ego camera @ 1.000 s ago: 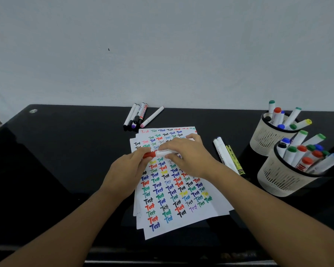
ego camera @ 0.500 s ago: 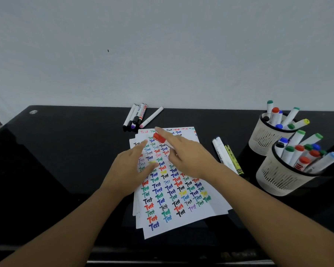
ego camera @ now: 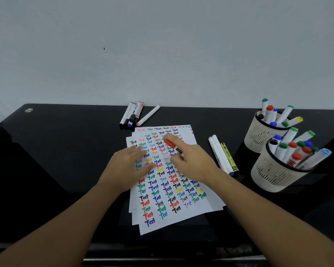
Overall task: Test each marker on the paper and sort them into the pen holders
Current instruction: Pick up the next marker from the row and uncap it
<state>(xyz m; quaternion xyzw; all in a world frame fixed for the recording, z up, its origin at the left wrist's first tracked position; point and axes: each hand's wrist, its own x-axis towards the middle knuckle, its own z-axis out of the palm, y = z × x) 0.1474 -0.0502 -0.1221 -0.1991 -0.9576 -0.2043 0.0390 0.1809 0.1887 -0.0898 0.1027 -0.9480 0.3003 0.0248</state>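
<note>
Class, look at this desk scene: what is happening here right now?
A person is testing markers. The right hand holds a red-capped marker over the stack of paper, which is covered in rows of coloured "Test" words. The left hand lies flat on the sheets, steadying them. Two pen holders on the right already hold many markers. More markers lie loose by the wall and right of the paper.

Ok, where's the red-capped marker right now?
In the head view, the red-capped marker is held in the right hand over the upper part of the test paper, right of the left hand.
</note>
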